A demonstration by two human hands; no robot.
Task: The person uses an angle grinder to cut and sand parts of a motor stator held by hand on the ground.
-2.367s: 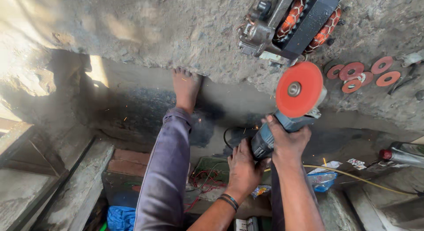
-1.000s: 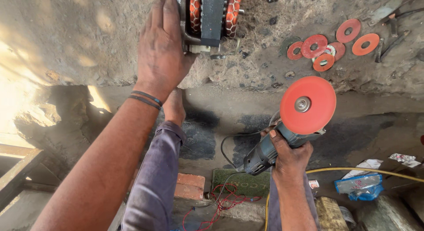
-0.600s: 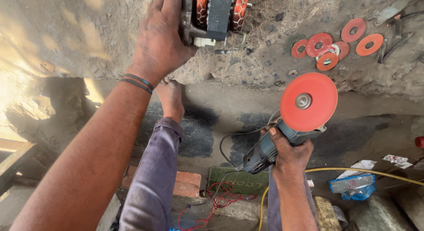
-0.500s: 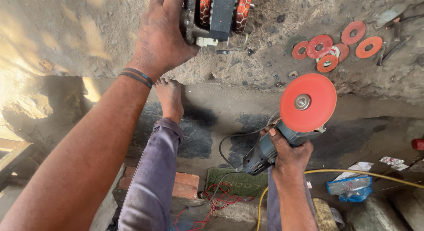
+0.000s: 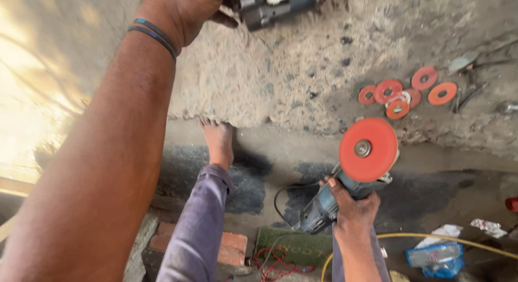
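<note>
My left hand (image 5: 186, 9) reaches up to the top edge and grips a dark metal motor part (image 5: 278, 7) lying on the rough concrete ledge; most of that part is cut off by the frame. My right hand (image 5: 350, 206) holds a blue-grey angle grinder (image 5: 329, 204) by its body, low at centre right. Its red-orange disc (image 5: 368, 150) faces up toward me, clear of the ledge. My bare foot (image 5: 217, 139) rests against the base of the ledge, the trouser leg (image 5: 197, 228) below it.
Several loose red-orange discs (image 5: 407, 90) lie on the concrete ledge (image 5: 286, 88) at right, with metal tools (image 5: 467, 96) beside them. Below are a brick (image 5: 229, 247), a green mat (image 5: 294, 247), red wires, a yellow hose (image 5: 431, 240) and a blue plastic bag (image 5: 434, 256).
The view has dropped, so the motor part and my left hand sit higher, at the frame's top. My left hand stays on the part. The grinder stays in my right hand, little moved.
</note>
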